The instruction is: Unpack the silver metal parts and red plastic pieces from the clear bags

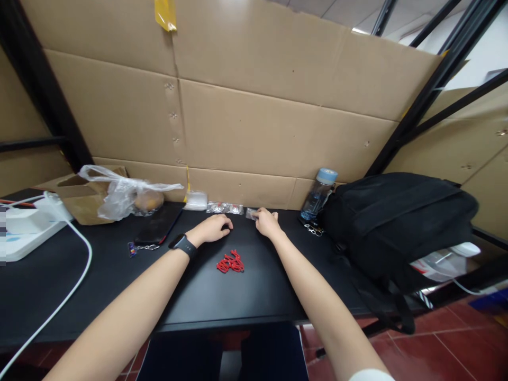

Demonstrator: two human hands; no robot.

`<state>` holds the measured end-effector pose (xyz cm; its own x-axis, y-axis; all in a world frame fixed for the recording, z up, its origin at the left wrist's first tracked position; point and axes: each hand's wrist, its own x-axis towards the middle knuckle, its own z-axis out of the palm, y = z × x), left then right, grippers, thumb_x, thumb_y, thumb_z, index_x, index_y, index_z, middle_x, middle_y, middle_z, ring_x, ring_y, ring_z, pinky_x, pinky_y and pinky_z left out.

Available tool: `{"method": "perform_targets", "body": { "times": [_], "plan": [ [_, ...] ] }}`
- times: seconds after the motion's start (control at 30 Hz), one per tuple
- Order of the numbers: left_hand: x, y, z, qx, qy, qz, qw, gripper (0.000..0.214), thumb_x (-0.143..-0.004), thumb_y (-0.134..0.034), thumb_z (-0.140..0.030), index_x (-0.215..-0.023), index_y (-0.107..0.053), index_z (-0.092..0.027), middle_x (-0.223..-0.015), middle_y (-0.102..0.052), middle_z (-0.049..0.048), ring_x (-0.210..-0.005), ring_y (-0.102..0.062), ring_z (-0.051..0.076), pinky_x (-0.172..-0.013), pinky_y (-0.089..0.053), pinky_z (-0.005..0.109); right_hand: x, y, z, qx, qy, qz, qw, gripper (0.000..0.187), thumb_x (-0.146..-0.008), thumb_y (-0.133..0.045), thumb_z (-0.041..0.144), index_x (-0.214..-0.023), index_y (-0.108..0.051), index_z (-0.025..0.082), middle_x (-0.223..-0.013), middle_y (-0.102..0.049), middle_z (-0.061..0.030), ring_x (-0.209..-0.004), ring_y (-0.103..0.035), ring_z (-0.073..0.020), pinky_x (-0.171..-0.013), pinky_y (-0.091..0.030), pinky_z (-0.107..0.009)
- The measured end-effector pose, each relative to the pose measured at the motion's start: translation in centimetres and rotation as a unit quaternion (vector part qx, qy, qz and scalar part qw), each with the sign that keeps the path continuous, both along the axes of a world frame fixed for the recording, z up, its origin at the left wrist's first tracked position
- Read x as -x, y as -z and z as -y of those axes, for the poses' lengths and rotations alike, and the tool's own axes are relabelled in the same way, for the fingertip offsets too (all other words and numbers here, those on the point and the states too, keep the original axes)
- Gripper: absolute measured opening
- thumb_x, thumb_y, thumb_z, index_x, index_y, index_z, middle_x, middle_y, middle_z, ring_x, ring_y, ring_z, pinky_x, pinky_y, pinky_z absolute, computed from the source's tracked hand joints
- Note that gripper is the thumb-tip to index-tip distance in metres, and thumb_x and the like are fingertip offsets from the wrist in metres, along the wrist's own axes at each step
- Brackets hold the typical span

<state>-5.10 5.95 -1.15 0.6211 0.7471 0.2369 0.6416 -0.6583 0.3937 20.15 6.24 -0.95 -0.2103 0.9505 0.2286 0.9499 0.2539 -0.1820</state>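
At the back of the black table, my right hand (267,222) has its fingers closed on the edge of a small clear plastic packet (251,213). My left hand (214,228), with a dark watch on the wrist, rests on the tabletop with loosely bent fingers and nothing in it. Just beyond it, small clear packets with silvery and red contents (224,208) lie in a row. A stack of clear plastic bags (196,200) sits to their left. Nearer to me, between my forearms, lies a bunch of red cords (231,262).
A phone (159,225) with a charm, a knotted plastic bag (127,193), an open cardboard box (85,201) and a white power strip (32,230) are on the left. On the right stand a water bottle (318,196) and a black backpack (397,227). Cardboard (254,132) walls the back.
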Motion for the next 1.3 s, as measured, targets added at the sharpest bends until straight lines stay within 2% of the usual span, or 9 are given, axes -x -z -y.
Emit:
{"method": "perform_targets", "body": {
  "times": [0.2, 0.27, 0.4, 0.5, 0.63, 0.73, 0.87, 1.07, 1.3],
  "plan": [
    [-0.9, -2.0, 1.8, 0.106, 0.178, -0.004, 0.978, 0.023, -0.083, -0.07, -0.03, -0.105, -0.078, -0.026, -0.107, -0.077, 0.0013, -0.098, -0.069, 0.019, -0.09, -0.047, 0.024, 1.1, -0.3, -2.4, 0.054, -0.03, 0.005, 0.998, 0.061, -0.084, -0.045, 0.007, -0.138, -0.058, 0.034, -0.149, -0.049, -0.0063, -0.134, -0.045, -0.0291, -0.102, -0.035, -0.048],
    [-1.3, -2.3, 2.3, 0.119, 0.202, -0.008, 0.972, 0.021, -0.083, -0.071, -0.029, -0.102, -0.079, -0.025, -0.103, -0.078, 0.0014, -0.094, -0.071, 0.018, -0.086, -0.048, 0.022, 1.2, -0.5, -2.5, 0.051, -0.035, 0.003, 0.998, 0.064, -0.084, -0.045, 0.008, -0.142, -0.053, 0.035, -0.151, -0.047, -0.0054, -0.136, -0.044, -0.0288, -0.103, -0.036, -0.049],
    [-1.7, -2.2, 2.6, 0.132, 0.194, -0.015, 0.972, 0.021, -0.082, -0.072, -0.025, -0.101, -0.078, -0.023, -0.096, -0.078, 0.0014, -0.087, -0.071, 0.016, -0.078, -0.048, 0.021, -0.2, -1.4, -2.1, 0.031, -0.026, -0.01, 0.999, 0.057, -0.084, -0.05, 0.011, -0.137, -0.058, 0.03, -0.143, -0.054, -0.0083, -0.13, -0.05, -0.0285, -0.104, -0.039, -0.046],
    [-1.6, -2.1, 2.7, 0.132, 0.202, -0.023, 0.97, 0.019, -0.079, -0.074, -0.024, -0.098, -0.079, -0.024, -0.093, -0.078, 0.0006, -0.087, -0.07, 0.016, -0.077, -0.047, 0.021, -2.8, -2.2, -1.5, 0.07, -0.05, -0.005, 0.996, 0.047, -0.08, -0.063, 0.017, -0.127, -0.067, 0.022, -0.128, -0.064, -0.0116, -0.119, -0.06, -0.0267, -0.1, -0.044, -0.035],
    [-1.5, -2.2, 2.7, 0.117, 0.196, -0.035, 0.973, 0.012, -0.08, -0.072, -0.023, -0.089, -0.08, -0.024, -0.087, -0.078, 0.0002, -0.084, -0.07, 0.016, -0.075, -0.046, 0.021, -6.1, -2.3, -0.1, 0.15, -0.066, -0.019, 0.986, 0.067, -0.06, -0.087, 0.035, -0.122, -0.07, 0.016, -0.119, -0.07, -0.013, -0.106, -0.067, -0.0279, -0.092, -0.049, -0.032],
    [-1.6, -2.2, 2.7, 0.079, 0.155, -0.045, 0.984, 0.011, -0.081, -0.07, -0.019, -0.087, -0.079, -0.023, -0.083, -0.078, 0.0007, -0.077, -0.069, 0.015, -0.071, -0.044, 0.021, -7.3, -1.8, 0.9, 0.158, -0.057, -0.057, 0.984, 0.06, -0.061, -0.086, 0.035, -0.117, -0.072, 0.016, -0.109, -0.073, -0.0103, -0.095, -0.069, -0.0237, -0.085, -0.051, -0.03],
    [-1.6, -2.1, 2.6, 0.038, 0.108, -0.046, 0.992, 0.016, -0.082, -0.067, -0.016, -0.093, -0.076, -0.022, -0.079, -0.076, 0.0, -0.069, -0.066, 0.014, -0.066, -0.041, 0.021, -7.5, -1.7, 1.4, 0.156, -0.057, -0.066, 0.984, 0.049, -0.063, -0.085, 0.029, -0.109, -0.075, 0.017, -0.101, -0.075, -0.007, -0.088, -0.07, -0.0209, -0.079, -0.05, -0.027],
    [-0.8, -2.5, 2.4, 0.079, 0.101, -0.044, 0.991, 0.022, -0.081, -0.069, -0.02, -0.103, -0.07, -0.02, -0.074, -0.074, -0.0017, -0.066, -0.065, 0.014, -0.062, -0.04, 0.02, -7.9, -2.6, 1.7, 0.132, -0.071, -0.091, 0.985, 0.054, -0.06, -0.088, 0.026, -0.112, -0.074, 0.02, -0.102, -0.075, -0.0048, -0.078, -0.068, -0.0174, -0.075, -0.049, -0.026],
    [0.2, -3.2, 1.5, 0.003, 0.095, -0.001, 0.995, 0.019, -0.092, -0.058, -0.027, -0.1, -0.075, -0.021, -0.096, -0.077, 0.0047, -0.087, -0.069, 0.019, -0.078, -0.046, 0.026, -6.5, -3.0, 2.4, 0.071, -0.121, -0.204, 0.969, 0.048, -0.066, -0.085, 0.028, -0.111, -0.072, 0.021, -0.102, -0.074, -0.0042, -0.075, -0.066, -0.0149, -0.071, -0.051, -0.026]
  ]
}}
